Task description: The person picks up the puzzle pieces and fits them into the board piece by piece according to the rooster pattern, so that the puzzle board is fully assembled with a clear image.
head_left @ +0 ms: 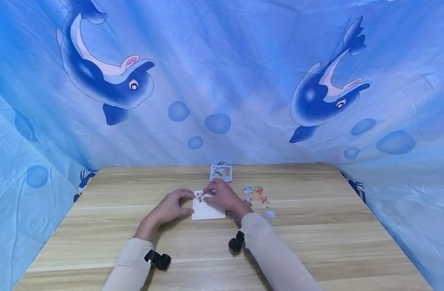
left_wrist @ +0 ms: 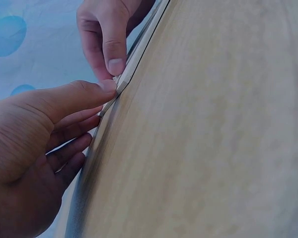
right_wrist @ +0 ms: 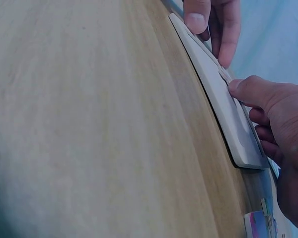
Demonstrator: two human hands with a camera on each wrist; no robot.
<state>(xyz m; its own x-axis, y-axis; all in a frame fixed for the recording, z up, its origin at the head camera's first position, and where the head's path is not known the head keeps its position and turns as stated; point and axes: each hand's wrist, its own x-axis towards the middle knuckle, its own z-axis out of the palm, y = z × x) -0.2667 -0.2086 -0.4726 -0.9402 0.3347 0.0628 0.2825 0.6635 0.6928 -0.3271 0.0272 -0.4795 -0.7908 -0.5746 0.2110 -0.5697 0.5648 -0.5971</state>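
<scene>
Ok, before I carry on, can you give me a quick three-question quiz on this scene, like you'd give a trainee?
1. In the head view, on which side of the white tray do the loose puzzle pieces lie?
2. True or false: the picture card lies beyond the white tray, farther from the person.
3. Which hand spreads its thumb and fingers along the tray's left edge? A) right; B) left; C) neither.

Key: 1. The right side. 2. True. 3. B, the left hand.
</scene>
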